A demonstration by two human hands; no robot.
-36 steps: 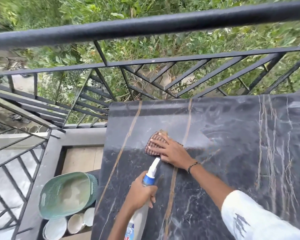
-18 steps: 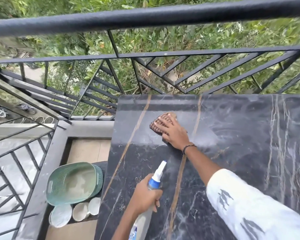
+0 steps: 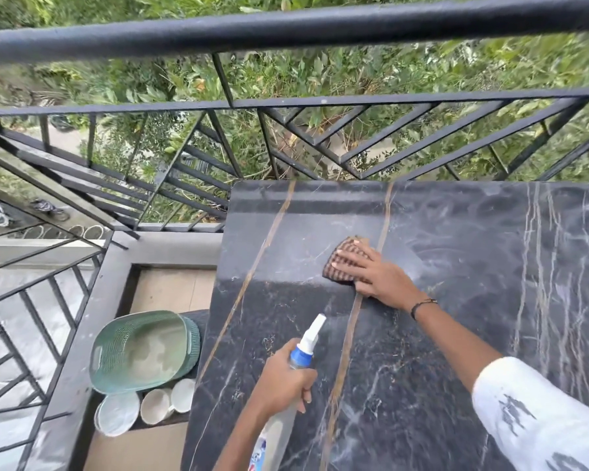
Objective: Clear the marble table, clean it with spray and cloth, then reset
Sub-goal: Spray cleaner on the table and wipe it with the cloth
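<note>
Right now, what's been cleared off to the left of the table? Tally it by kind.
Green basket: 1
White plate: 1
White cups: 2
Total: 4, all down beside the marble table.

This is a home balcony, raised above ground level. A black metal railing [image 3: 286, 28] with slanted bars runs across the upper frame and down the left side, and green foliage [image 3: 354, 73] shows through it from above. A dark marble table [image 3: 456, 266] with tan veins fills the lower right, pushed up to the railing. At lower left, on a low ledge beside beige floor tiles, sit a green plastic basket [image 3: 116, 368] and white cups [image 3: 157, 406]
</note>
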